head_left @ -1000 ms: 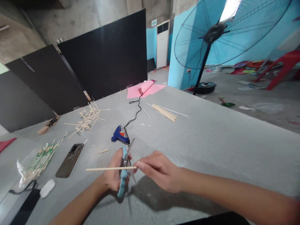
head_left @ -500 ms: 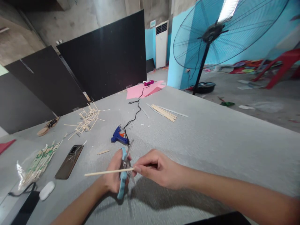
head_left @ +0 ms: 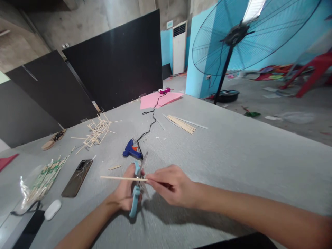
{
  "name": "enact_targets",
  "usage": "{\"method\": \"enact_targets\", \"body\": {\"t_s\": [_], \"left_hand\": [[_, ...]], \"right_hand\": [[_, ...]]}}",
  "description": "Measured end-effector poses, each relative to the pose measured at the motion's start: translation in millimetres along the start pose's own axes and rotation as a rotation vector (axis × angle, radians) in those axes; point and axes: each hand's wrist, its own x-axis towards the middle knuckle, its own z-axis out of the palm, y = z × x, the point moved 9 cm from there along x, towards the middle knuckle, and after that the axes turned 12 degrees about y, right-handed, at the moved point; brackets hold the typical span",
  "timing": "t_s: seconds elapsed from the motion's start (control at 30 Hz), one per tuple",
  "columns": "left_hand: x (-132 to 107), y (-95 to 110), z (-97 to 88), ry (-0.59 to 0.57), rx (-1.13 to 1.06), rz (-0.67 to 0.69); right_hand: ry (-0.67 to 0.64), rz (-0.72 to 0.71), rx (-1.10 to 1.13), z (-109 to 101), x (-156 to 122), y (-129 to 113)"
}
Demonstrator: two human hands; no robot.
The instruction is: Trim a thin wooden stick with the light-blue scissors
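Light-blue-handled scissors (head_left: pixel 134 202) are gripped in my left hand (head_left: pixel 125 193), their blades spread apart and pointing away from me. Between thumb and fingers my right hand (head_left: pixel 172 185) pinches one end of a thin wooden stick (head_left: pixel 118 178). The stick lies across the scissors near the pivot, its free end pointing left past my left hand. Whether the blades touch it I cannot tell. A blue glue gun (head_left: pixel 131 150) with an orange trigger rests on the grey table (head_left: pixel 233 155) just beyond the scissors. Short cut stick pieces (head_left: pixel 114 167) lie left of my left hand.
A stick framework (head_left: pixel 97 133) stands at the back left. Nearer are a phone (head_left: pixel 77 178), packaged sticks (head_left: pixel 46 180) and a white case (head_left: pixel 53 209). Loose sticks (head_left: pixel 183 125) lie beyond my right hand. The glue gun's cord (head_left: pixel 149 129) runs to a power strip (head_left: pixel 164 90) on pink paper (head_left: pixel 149 101).
My right hand has shifted the stick slightly up and to the right, so it now crosses the scissors nearer their pivot. The scissors stay spread in my left hand.
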Motion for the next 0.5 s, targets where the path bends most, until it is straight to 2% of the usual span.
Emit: {"method": "enact_targets", "body": {"t_s": [0.07, 0.13, 0.2, 0.33, 0.5], "left_hand": [[0, 14, -4.5, 0.059, 0.130, 0.182], [0, 22, -7.1, 0.095, 0.186, 0.260], [1, 17, -7.5, 0.087, 0.184, 0.203], [2, -8, -3.2, 0.022, 0.078, -0.073], [2, -12, -3.4, 0.042, 0.076, -0.078]], "right_hand": [[0.018, -0.068, -0.045, -1, -2, -3], [0.037, -0.146, -0.100, -2, -4, -8], [0.058, -0.216, -0.172, -5, -6, -11], [0.069, -0.268, -0.222, -7, -8, -11], [0.045, -0.290, -0.258, -1, -9, -7]]}}
